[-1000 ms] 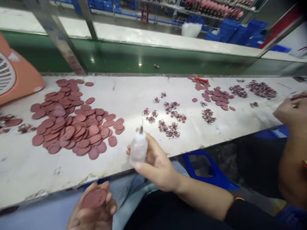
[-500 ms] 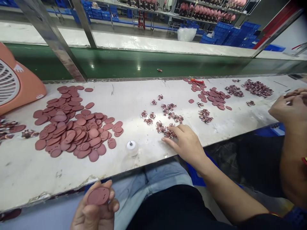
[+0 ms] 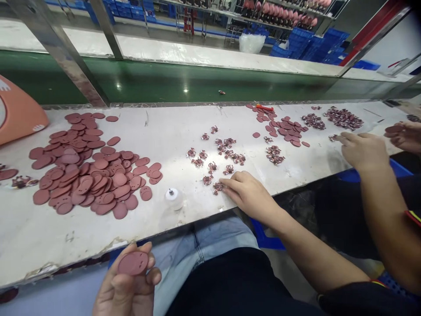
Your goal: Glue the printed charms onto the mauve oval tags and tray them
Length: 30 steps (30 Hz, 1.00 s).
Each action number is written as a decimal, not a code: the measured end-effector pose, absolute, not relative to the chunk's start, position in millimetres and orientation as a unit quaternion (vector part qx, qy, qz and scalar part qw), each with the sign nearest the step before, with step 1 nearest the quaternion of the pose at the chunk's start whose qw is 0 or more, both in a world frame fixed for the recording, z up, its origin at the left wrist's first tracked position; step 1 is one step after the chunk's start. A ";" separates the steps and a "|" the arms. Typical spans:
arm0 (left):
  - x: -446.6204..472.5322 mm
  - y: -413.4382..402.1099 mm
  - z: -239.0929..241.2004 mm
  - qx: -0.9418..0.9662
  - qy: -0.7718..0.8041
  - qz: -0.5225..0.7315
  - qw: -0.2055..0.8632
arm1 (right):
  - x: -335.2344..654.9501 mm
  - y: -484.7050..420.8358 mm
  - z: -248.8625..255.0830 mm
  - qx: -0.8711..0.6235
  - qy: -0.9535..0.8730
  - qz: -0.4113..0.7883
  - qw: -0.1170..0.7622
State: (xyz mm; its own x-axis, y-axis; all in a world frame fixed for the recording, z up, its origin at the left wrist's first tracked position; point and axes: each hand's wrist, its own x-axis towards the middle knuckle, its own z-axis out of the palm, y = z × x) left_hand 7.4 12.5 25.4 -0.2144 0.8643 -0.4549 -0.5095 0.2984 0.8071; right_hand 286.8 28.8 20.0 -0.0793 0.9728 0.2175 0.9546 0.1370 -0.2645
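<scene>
My left hand is closed on a dull red oval disc with small holes near one end, held in front of the bench edge. Out on the white bench, my right hand has its thumb and fingertips at a small brown-and-white piece near the front edge. Whether the fingers grip that piece I cannot tell. Several similar small pieces lie scattered beyond the hand. A large heap of red oval discs spreads over the bench on the left. Between heap and hand stands a small white-topped bottle.
On my right, a co-worker's hand reaches over the bench, near further piles of small pieces and discs. An orange fan stands at the left. Metal posts rise before a green belt.
My right hand has drawn slightly toward me, and small pieces near its fingers have spread apart. A co-worker's hand has reached out to a small piece. My left hand still holds the disc.
</scene>
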 end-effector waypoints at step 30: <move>16.1 -3.4 28.2 0.138 0.385 0.404 0.818 | 246.7 4.2 61.4 -0.473 -0.628 0.495 0.371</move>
State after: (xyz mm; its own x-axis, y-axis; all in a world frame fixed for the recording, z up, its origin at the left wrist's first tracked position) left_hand 16.1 -3.4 28.2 0.3762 0.7674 -0.5192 -0.5555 0.6353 0.5365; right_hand 246.7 4.2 61.4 -0.2774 0.9608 -0.0020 0.2271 0.0635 -0.9718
